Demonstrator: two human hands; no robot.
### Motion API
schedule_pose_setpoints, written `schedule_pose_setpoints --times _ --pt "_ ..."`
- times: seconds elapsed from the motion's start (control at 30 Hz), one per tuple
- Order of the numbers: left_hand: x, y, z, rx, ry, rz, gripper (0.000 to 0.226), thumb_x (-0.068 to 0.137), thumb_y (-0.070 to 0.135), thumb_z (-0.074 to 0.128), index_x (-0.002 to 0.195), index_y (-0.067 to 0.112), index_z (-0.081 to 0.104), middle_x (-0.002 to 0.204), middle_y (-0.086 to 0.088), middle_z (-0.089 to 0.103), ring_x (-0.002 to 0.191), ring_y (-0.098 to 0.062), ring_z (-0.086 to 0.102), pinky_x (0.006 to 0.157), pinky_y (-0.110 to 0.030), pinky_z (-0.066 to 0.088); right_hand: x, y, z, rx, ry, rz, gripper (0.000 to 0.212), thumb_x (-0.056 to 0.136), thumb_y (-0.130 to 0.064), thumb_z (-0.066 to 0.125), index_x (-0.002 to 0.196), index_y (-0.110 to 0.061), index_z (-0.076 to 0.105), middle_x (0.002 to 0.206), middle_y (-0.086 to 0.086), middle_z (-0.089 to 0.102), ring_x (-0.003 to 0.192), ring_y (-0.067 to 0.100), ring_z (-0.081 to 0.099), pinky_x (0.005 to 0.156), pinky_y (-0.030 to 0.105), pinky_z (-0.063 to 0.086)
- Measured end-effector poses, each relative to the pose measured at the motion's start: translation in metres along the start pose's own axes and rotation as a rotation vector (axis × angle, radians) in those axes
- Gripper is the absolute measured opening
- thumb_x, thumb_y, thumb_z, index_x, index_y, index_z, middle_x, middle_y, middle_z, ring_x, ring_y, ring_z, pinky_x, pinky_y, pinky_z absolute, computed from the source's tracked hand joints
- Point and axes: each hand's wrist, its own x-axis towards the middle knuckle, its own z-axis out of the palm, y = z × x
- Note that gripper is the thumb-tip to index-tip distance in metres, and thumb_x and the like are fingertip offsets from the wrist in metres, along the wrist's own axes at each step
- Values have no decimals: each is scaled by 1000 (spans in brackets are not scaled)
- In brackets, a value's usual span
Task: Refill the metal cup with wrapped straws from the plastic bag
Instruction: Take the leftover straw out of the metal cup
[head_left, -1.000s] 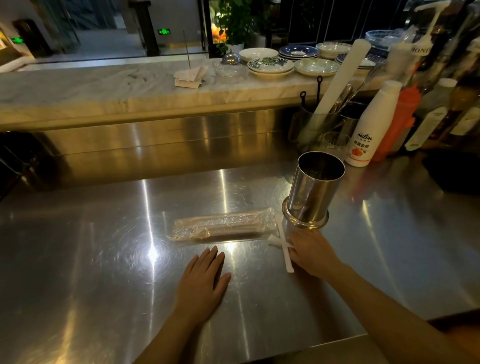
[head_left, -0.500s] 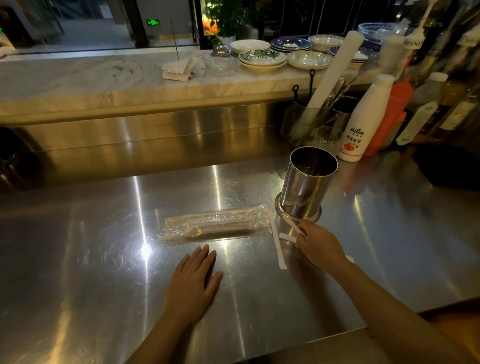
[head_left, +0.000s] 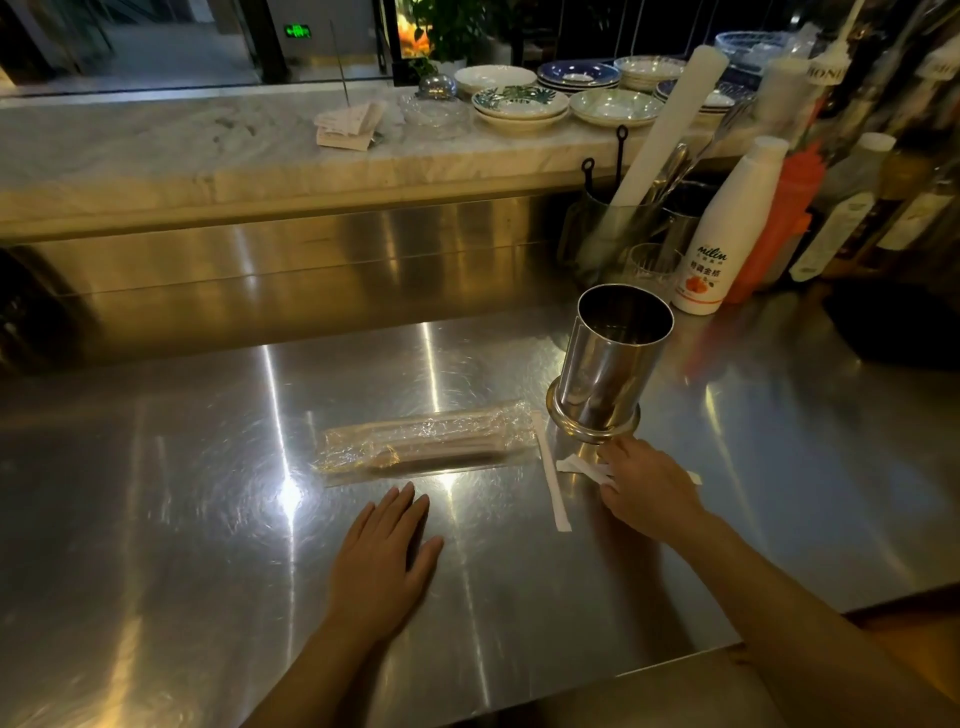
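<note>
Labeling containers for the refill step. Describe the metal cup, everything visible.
The cup is a tall, shiny steel cylinder, open-topped, with a wider flared ring at its base. It stands upright on the steel counter, right of the bag. No straws show inside. The right hand lies just before its base; contact unclear.

the bare left hand (head_left: 382, 556) lies flat, palm down, fingers together and pointing forward, forearm running back toward the body. the bare right hand (head_left: 649, 486) reaches further forward, palm down, fingertips curled low, forearm extended diagonally.
</note>
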Motion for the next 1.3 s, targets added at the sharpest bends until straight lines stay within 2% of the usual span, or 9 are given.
schedule_pose_setpoints --times 0.2,0.4,0.53,0.67,0.87,1.03,1.17,1.23,1.3 --pt "6 19 6 27 -23 -47 56 93 48 30 141 19 29 153 -7 26 142 -21 16 115 -37 1 11 -11 -7 41 -227 68 41 85 -18 50 125 -19 39 111 6 60 90 25 61 78 35 50" --pt "8 24 7 13 2 -57 62 87 51 27 139 17 33 150 -10 31 141 -24 22 112 -34 0 13 -18 -8 35 -320 109 33 87 -20 51 118 -15 43 100 7 61 83 19 57 74 29 47" --pt "7 23 8 44 6 -48 62 88 50 25 140 16 33 150 -10 31 141 -24 21 114 -35 1 12 -15 -8 103 -370 111 27 86 -20 52 111 -12 48 85 -1 53 76 15 54 64 22 42" --pt "7 27 8 40 16 -44 60 89 47 28 138 13 36 148 -13 34 140 -27 24 113 -39 3 16 -20 -26 359 -335 109 14 85 -18 57 98 -18 50 73 -3 55 54 10 56 40 12 42" --pt "5 26 9 55 20 -39 60 89 46 27 139 13 36 148 -14 34 140 -28 25 114 -41 5 29 -48 -97 600 -91 1 13 88 -12 52 93 -14 41 75 12 58 51 19 60 36 16 46" --pt "4 28 10 89 6 -51 60 91 49 24 141 17 32 150 -10 31 141 -25 22 115 -41 4 34 -55 -160 706 407 -100 27 91 -14 48 115 -9 37 78 -8 48 62 8 59 44 15 50" --pt "4 25 12 117 -17 -56 57 94 49 24 143 19 26 153 -7 25 142 -23 16 116 -39 2 50 -46 -185 682 765 -76 31 92 -16 47 117 0 35 89 -4 52 62 -1 55 50 4 47" --pt "5 28 10 103 3 -55 55 93 46 30 138 15 38 147 -11 36 138 -27 28 114 -45 10 62 -39 -185 651 817 -19 34 93 -18 46 120 0 34 99 8 55 68 -1 57 53 7 46" --pt "5 28 10 107 8 -53 57 90 46 30 136 14 41 145 -12 39 137 -28 31 113 -46 11 73 -32 -177 601 756 44 35 94 -20 44 122 -2 33 105 18 59 80 12 60 60 22 49"
